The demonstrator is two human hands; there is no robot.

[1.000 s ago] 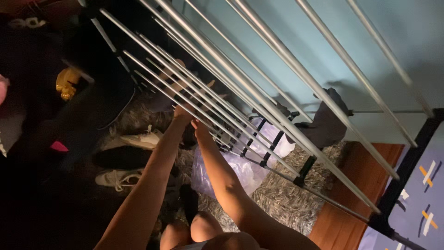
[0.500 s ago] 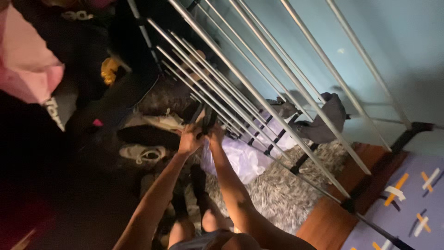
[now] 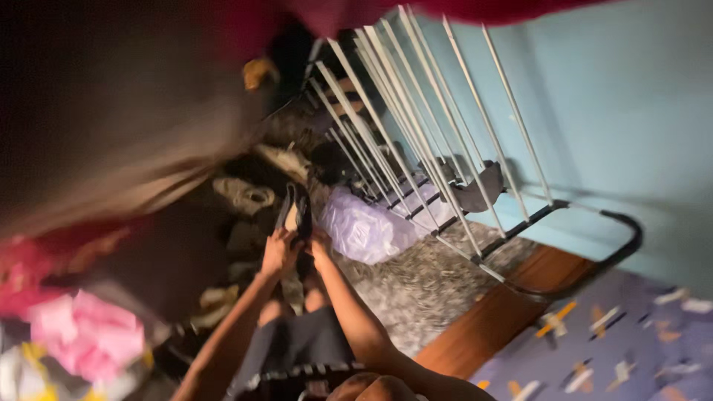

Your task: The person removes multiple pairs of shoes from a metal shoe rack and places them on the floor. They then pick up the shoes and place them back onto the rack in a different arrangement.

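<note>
While your left hand and right hand are rising side by side, both are pinching what looks like a dark garment, though blur is making it hard to tell. You are holding it just beside the drying rack, above the shaggy rug and plastic bag.

I can't make out the dark item my hands pinch; motion blur smears it. My right hand is mostly hidden behind it. At eleven o'clock a grey-brown blur fills the frame, unidentifiable. The red cloth at twelve is cut off.
</note>
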